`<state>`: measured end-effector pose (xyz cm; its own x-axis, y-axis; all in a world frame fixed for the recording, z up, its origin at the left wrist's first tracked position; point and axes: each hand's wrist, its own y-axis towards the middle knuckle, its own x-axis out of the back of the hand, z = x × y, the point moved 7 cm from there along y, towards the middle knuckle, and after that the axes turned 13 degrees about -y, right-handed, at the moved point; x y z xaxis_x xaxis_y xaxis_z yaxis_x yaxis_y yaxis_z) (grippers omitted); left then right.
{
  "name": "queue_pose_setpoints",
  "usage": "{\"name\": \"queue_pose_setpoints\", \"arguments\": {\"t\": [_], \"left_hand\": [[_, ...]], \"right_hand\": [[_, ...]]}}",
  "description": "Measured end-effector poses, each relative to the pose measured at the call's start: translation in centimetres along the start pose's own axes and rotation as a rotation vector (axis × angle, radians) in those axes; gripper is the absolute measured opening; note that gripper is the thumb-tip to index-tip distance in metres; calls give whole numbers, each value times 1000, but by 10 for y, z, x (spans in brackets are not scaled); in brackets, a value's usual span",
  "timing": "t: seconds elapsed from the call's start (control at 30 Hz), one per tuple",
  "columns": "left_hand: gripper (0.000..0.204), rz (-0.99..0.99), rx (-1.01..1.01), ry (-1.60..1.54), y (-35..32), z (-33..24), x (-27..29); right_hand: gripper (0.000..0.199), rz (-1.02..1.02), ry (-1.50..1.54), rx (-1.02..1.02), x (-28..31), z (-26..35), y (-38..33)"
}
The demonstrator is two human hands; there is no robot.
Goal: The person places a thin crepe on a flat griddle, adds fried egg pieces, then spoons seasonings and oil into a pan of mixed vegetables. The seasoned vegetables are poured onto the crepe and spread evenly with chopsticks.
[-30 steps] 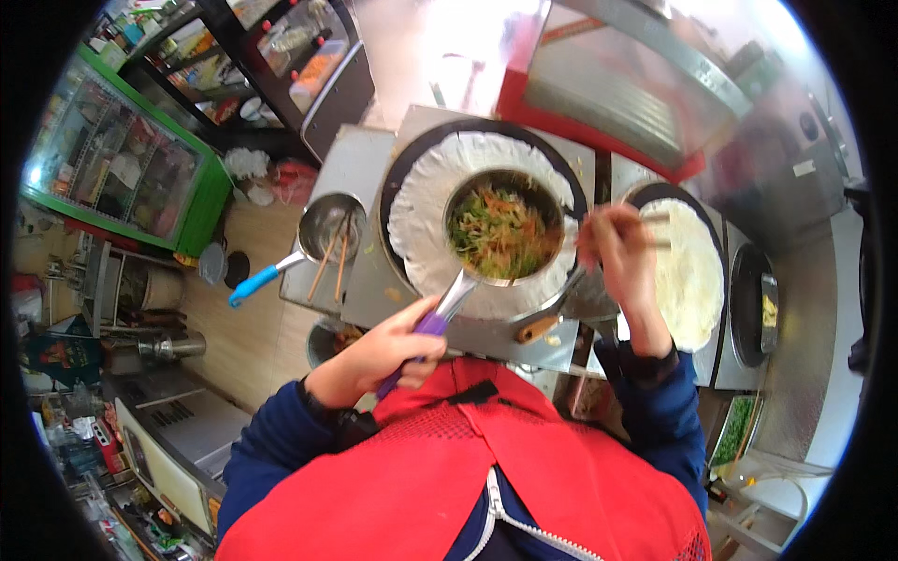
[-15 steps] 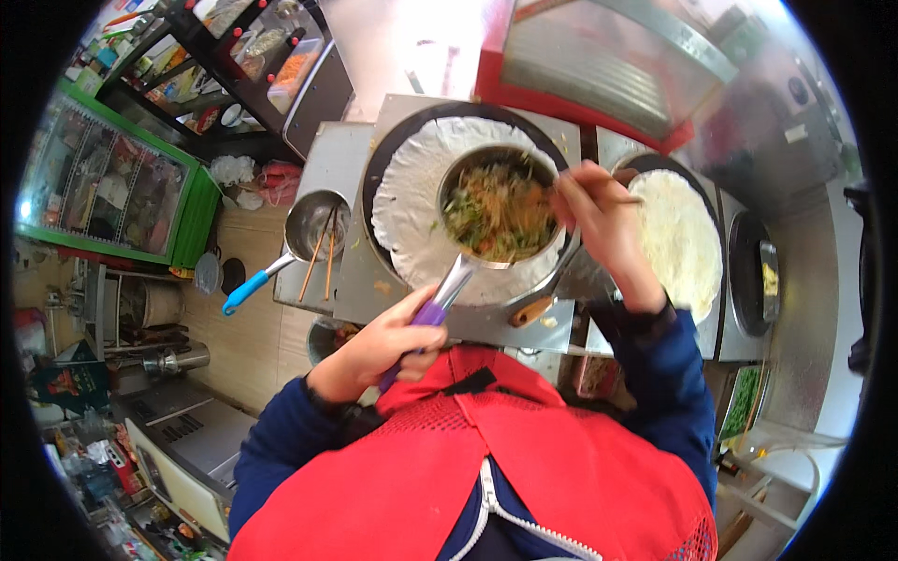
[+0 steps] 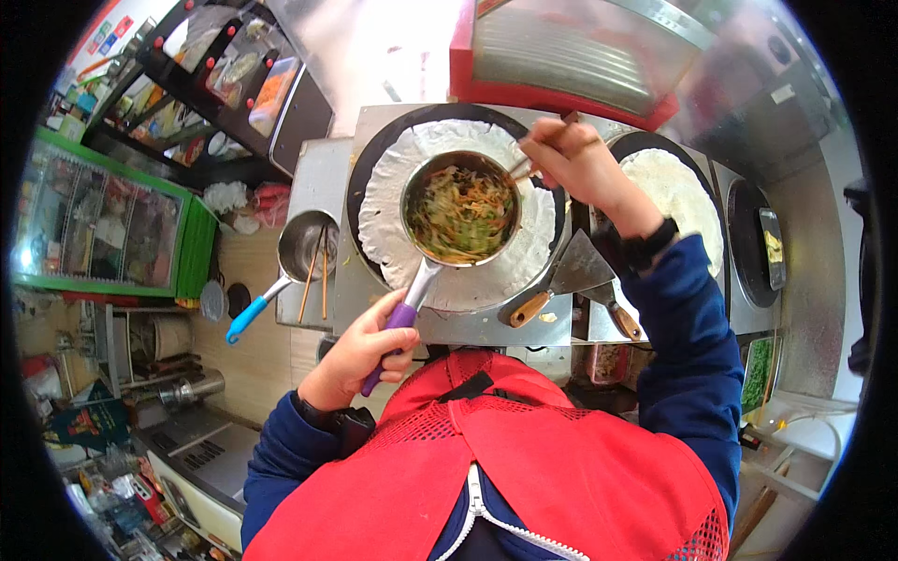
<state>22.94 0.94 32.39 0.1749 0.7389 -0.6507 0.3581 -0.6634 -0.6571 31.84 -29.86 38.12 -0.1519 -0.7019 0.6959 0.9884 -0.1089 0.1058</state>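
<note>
My left hand [image 3: 367,348] is wrapped around the purple handle of a small metal saucepan [image 3: 424,280], tilted over a round griddle [image 3: 354,213]. Shredded vegetables [image 3: 460,215], green, orange and pale, fill the pan and look smeared by motion. Beneath it, a wide pale sheet of dough [image 3: 383,204] covers most of the griddle. At the pan's right rim my right hand [image 3: 582,166] is closed on a thin utensil [image 3: 520,169] with a brown end; its working tip is hidden, so its exact kind cannot be told.
Left of the griddle sits a blue-handled saucepan [image 3: 296,245] with chopsticks [image 3: 311,271] across it. Two wooden-handled scrapers [image 3: 582,262] lie at the front right. A second griddle holds another pale round [image 3: 659,192]. A red-framed case [image 3: 561,98] stands behind.
The saucepan has shifted left over the dough sheet. My right hand has risen up and left, still with the utensil. The whole view has shifted slightly, showing more of the scrapers.
</note>
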Motion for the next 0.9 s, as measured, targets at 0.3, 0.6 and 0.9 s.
{"name": "queue_pose_setpoints", "arguments": {"t": [0.3,0.6,0.9], "left_hand": [[72,48,-109,1,18,9,-5],[54,-64,-83,81,14,-1,-7],[59,-93,-62,139,5,-6,-4]], "right_hand": [[23,-307,878,-467,-85,-77,-100],[13,-844,928,-232,-76,-32,-99],[16,-695,227,203,-43,18,-104]]}}
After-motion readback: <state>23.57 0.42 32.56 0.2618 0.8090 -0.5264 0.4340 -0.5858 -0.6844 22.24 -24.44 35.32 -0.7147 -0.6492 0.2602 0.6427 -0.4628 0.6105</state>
